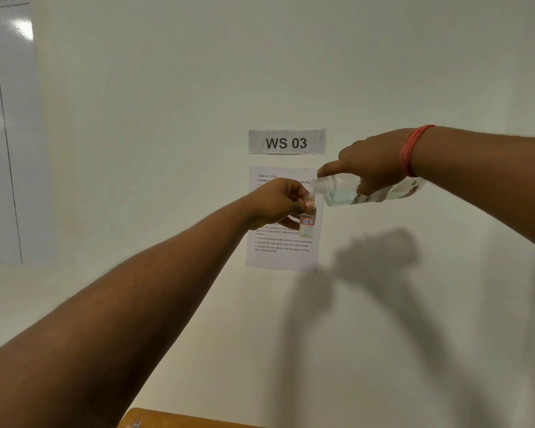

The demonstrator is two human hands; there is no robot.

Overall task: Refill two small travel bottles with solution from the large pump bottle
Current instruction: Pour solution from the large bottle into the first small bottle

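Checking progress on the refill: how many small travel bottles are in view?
1: a small travel bottle gripped by the left hand, under the large bottle's mouth. The second is out of frame.

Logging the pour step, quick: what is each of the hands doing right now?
Left hand: holding the small clear travel bottle with the red-bordered label, upright.
Right hand: holding the large clear uncapped plastic bottle, tipped toward it.

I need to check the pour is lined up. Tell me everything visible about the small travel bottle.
The small travel bottle is clear, plastic-looking and uncapped, with a red-bordered label reading "7B". It is held upright in mid-air by the left hand, pinched near its neck. A little clear liquid sits at its bottom. The tilted large bottle has its mouth right at the opening.
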